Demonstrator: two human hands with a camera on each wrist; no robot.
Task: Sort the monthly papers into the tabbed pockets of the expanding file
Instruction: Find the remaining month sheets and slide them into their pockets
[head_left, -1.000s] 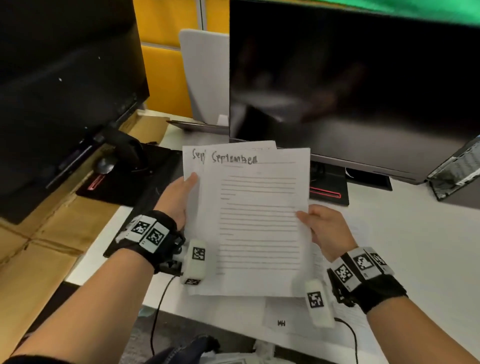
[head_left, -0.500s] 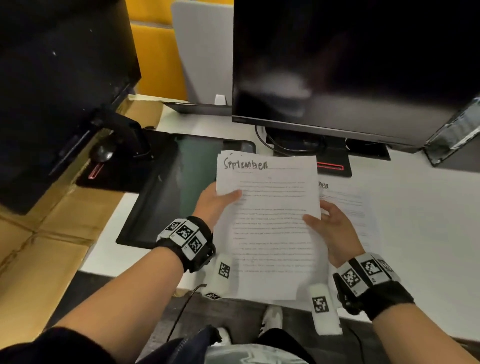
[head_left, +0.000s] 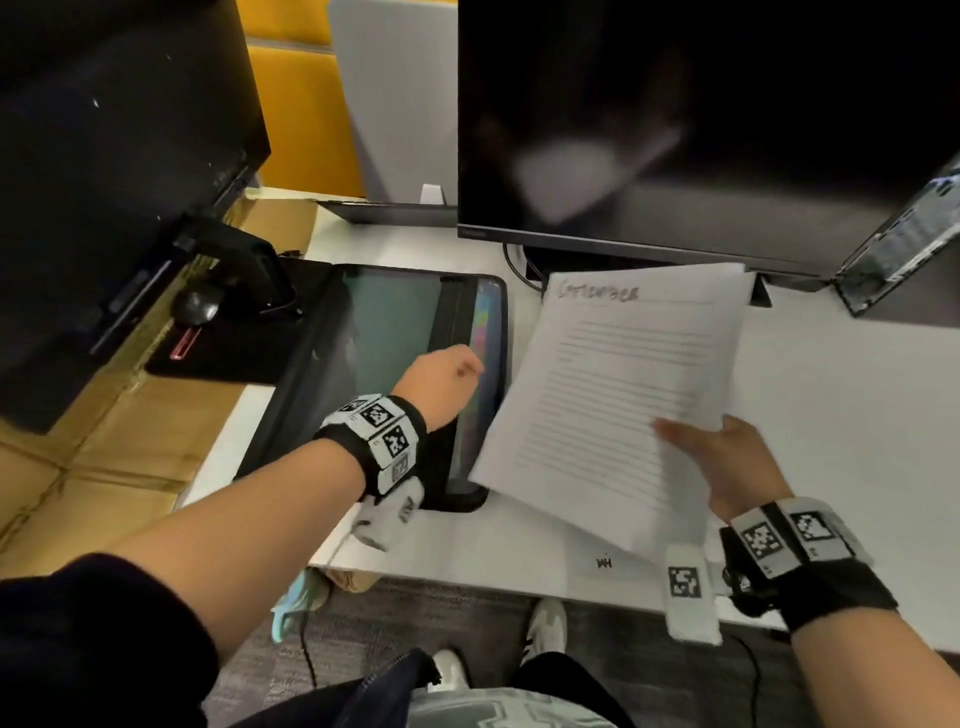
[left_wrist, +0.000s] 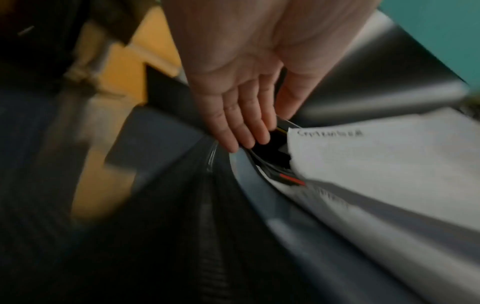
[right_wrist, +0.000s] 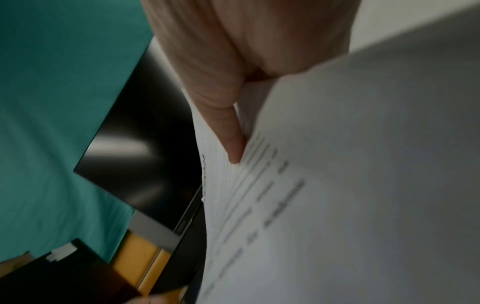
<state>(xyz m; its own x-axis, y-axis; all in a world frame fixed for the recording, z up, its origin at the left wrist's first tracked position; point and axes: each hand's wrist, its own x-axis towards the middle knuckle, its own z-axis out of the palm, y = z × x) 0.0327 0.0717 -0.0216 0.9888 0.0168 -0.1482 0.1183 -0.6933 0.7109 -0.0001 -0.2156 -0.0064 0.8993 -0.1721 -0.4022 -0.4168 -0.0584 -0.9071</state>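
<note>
Now that the left hand, fingers straight, has released the September papers to reach the expanding file, the right hand pinches them alone, ready for pocketing.

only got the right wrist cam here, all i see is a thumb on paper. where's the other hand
Observer: The left hand is off the papers, over the expanding file lying on the desk, at its coloured tabs.
Operator: is it gripping the file or what
Observer: No. In the left wrist view its fingers are straight, tips at the file's edge.
Operator: which month am i holding
Observer: The top sheet of the papers has a blurred handwritten heading that looks like September.
Operator: are they in a pocket yet
Observer: No. The right hand holds them beside the file, above the desk.
</note>
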